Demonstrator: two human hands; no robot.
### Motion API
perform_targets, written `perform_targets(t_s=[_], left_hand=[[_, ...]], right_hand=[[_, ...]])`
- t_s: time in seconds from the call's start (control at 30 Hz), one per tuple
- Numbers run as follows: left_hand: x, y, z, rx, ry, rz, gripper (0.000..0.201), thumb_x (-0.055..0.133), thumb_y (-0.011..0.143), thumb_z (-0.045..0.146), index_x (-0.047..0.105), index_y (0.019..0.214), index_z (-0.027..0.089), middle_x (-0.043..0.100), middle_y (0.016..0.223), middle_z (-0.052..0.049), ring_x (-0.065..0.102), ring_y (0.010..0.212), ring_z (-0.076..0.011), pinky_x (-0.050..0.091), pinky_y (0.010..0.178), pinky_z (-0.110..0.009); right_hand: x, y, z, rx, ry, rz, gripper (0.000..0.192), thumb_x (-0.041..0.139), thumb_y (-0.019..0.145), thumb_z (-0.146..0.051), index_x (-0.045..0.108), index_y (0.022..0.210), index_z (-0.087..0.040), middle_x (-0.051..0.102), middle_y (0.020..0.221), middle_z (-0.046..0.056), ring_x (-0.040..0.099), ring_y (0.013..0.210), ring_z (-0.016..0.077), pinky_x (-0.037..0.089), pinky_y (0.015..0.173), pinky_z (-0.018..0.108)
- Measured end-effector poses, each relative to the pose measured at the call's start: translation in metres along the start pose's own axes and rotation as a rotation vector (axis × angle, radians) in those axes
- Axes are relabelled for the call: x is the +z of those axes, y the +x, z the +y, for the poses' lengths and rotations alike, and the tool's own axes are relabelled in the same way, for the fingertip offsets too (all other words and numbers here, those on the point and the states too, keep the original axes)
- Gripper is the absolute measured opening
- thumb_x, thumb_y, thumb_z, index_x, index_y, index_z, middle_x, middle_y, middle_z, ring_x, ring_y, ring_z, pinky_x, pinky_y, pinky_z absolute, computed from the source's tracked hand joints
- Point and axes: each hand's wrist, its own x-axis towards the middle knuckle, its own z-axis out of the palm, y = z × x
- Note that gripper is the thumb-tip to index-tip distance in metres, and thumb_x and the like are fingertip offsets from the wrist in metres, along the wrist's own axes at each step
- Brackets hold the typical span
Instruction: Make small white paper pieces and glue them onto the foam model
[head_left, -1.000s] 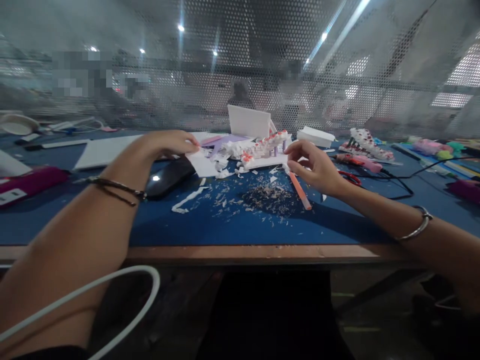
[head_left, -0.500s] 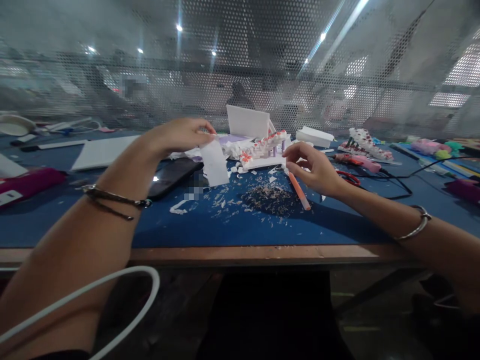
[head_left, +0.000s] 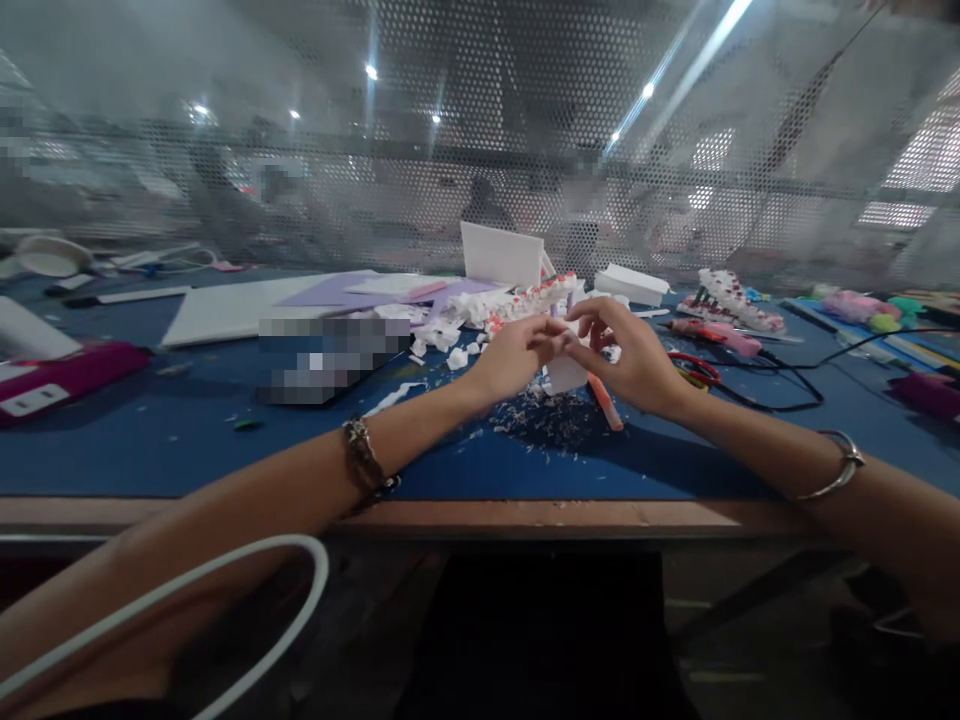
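Observation:
My left hand (head_left: 521, 355) is closed, pinching a small piece of white paper (head_left: 566, 375) that hangs below the fingers. My right hand (head_left: 626, 355) meets it from the other side, its thumb and fingertips closed on the paper's upper part; the exact grip is partly hidden. Just below the right hand an orange pen-like stick (head_left: 605, 402) slants towards the front edge. Behind both hands stands a white model with red-orange bits (head_left: 551, 287), partly covered by the fingers. Pale shavings (head_left: 544, 425) are scattered beneath the paper on the blue tabletop (head_left: 450, 465).
Crumpled white scraps (head_left: 457, 357), a dark phone-like slab (head_left: 330, 375) and white and purple sheets (head_left: 322, 290) lie left. A pink tool (head_left: 727, 335) with a black cable (head_left: 802, 375) lies right. A perforated metal screen (head_left: 510, 120) stands behind. A white cable (head_left: 319, 575) loops in front.
My left hand has moved right and down with the white paper, meeting my right hand. The right hand has stayed almost in place, above the orange stick.

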Motion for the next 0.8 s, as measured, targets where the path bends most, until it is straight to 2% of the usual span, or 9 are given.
perform_targets(t_s=[0.13,0.23,0.37,0.5,0.63,0.8], left_hand=[[0.000,-0.003,-0.004,-0.085,-0.150,0.013,0.015,0.056,0.073,0.025,0.058,0.078,0.011,0.058,0.077,-0.004,0.053,0.072,-0.0112,0.039,0.071,-0.024],[-0.004,-0.003,-0.006,-0.118,-0.226,0.038,0.020,0.060,0.071,0.031,0.061,0.079,0.013,0.060,0.076,-0.003,0.052,0.069,-0.0104,0.039,0.070,-0.024],[-0.005,-0.002,-0.009,-0.114,-0.302,0.041,0.025,0.063,0.068,0.036,0.064,0.079,0.014,0.061,0.076,-0.003,0.053,0.069,-0.0111,0.039,0.069,-0.025],[-0.006,-0.002,-0.011,-0.079,-0.298,0.020,0.027,0.061,0.070,0.037,0.065,0.083,0.015,0.062,0.077,-0.004,0.053,0.071,-0.0116,0.039,0.070,-0.026],[-0.007,-0.002,-0.013,-0.087,-0.266,0.035,0.025,0.061,0.070,0.037,0.065,0.079,0.015,0.061,0.073,-0.002,0.052,0.066,-0.0094,0.038,0.067,-0.025],[-0.008,-0.002,-0.014,-0.093,-0.259,0.021,0.026,0.061,0.070,0.038,0.065,0.083,0.016,0.062,0.077,-0.003,0.051,0.068,-0.0098,0.038,0.067,-0.024]], right_hand=[[0.002,0.000,0.003,0.017,-0.019,-0.003,0.011,0.048,0.081,-0.021,0.051,0.091,-0.017,0.049,0.080,0.002,0.048,0.072,0.0095,0.043,0.061,0.021],[0.003,-0.001,0.005,0.062,0.056,-0.012,0.014,0.046,0.081,-0.017,0.047,0.094,-0.017,0.052,0.079,0.002,0.050,0.070,0.0090,0.043,0.059,0.020],[0.003,-0.002,0.007,0.043,0.093,0.008,0.017,0.044,0.080,-0.012,0.047,0.095,-0.018,0.053,0.079,0.001,0.051,0.071,0.0089,0.043,0.063,0.022],[0.001,-0.001,0.006,0.030,0.146,0.059,0.016,0.042,0.080,-0.011,0.048,0.093,-0.018,0.052,0.077,0.000,0.051,0.069,0.0083,0.042,0.060,0.020],[-0.002,-0.001,0.006,0.008,0.168,0.055,0.014,0.045,0.081,-0.015,0.050,0.093,-0.018,0.053,0.077,0.000,0.050,0.068,0.0080,0.041,0.059,0.020],[-0.007,0.000,0.006,-0.057,0.046,0.002,0.014,0.052,0.080,-0.027,0.059,0.085,-0.017,0.056,0.078,0.002,0.050,0.072,0.0104,0.040,0.062,0.022]])
